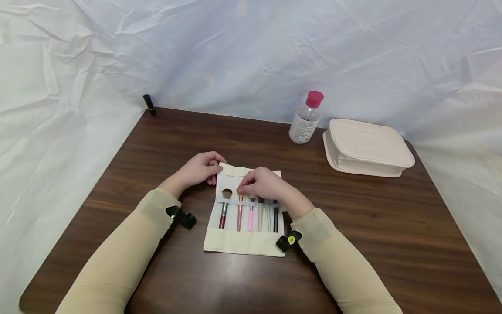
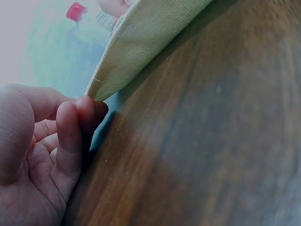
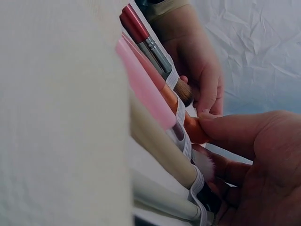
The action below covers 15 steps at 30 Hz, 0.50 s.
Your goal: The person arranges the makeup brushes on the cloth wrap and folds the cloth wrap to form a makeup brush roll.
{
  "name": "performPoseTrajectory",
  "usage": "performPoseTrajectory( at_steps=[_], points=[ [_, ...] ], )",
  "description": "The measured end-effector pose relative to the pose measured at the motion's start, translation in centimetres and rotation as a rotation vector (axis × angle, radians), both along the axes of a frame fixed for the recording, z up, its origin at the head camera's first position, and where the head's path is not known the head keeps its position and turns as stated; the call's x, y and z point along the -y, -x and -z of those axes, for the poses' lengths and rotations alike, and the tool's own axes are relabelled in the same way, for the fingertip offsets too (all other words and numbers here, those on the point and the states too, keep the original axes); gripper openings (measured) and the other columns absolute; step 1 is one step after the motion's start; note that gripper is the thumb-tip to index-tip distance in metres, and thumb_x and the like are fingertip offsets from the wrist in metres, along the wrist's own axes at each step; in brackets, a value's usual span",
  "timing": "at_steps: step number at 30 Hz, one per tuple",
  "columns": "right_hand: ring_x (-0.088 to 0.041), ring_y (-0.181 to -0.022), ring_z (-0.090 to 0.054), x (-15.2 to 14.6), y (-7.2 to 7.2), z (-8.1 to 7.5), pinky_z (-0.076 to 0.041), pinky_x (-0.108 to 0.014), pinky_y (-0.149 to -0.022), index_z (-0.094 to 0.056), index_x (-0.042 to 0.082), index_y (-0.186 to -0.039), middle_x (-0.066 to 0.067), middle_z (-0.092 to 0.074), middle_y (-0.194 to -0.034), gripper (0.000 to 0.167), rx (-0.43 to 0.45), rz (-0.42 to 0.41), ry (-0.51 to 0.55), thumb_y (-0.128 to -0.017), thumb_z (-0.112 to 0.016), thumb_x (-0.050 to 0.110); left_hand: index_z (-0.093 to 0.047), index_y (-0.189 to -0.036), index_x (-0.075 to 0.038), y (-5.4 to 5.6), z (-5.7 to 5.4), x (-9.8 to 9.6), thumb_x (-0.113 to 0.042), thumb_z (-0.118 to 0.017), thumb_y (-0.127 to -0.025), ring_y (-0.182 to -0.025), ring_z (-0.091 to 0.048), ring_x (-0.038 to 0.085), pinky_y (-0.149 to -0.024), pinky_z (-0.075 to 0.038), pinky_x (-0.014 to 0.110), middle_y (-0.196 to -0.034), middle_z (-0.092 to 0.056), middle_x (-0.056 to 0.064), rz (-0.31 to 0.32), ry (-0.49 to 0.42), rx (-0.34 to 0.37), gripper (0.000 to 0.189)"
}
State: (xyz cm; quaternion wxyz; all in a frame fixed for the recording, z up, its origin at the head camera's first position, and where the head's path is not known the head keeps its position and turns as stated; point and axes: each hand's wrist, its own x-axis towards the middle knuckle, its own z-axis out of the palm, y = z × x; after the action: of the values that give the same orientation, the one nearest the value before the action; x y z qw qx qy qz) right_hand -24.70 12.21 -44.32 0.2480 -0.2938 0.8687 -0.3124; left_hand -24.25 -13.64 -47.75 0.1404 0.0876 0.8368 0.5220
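Observation:
A cream cloth brush roll lies unfolded on the table, with several makeup brushes tucked under its white elastic band. At the roll's far left corner, my left hand pinches the cloth edge between thumb and fingers; the left wrist view shows this corner lifted. My right hand pinches the upper end of a copper-and-pink makeup brush, which sits under the elastic. Beside that brush are a dark red-handled brush on the left and a pink-handled brush on the right. The right hand partly covers the other brushes' heads.
Behind the roll stands a clear bottle with a red cap. A pale zipped case sits at the back right of the brown wooden table. A black tube stands at the far left corner. White sheeting hangs behind.

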Motion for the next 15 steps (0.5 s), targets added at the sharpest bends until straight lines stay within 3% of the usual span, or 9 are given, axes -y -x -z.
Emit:
performPoseTrajectory(
  at_steps=[15],
  points=[
    [-0.011,-0.073,-0.061,-0.09,-0.25,-0.26,-0.049,-0.027,-0.067,-0.083,0.022,-0.088,0.008,-0.072,-0.087,0.012,-0.008,-0.057,0.001,-0.096,-0.075,0.025,-0.064,-0.123,-0.011,0.03,-0.22,0.0,-0.016,-0.06,-0.103,-0.061,-0.065,0.027,-0.06,-0.058,0.035,-0.077,-0.067,0.012,-0.002,-0.004,0.017,0.021]
  ],
)
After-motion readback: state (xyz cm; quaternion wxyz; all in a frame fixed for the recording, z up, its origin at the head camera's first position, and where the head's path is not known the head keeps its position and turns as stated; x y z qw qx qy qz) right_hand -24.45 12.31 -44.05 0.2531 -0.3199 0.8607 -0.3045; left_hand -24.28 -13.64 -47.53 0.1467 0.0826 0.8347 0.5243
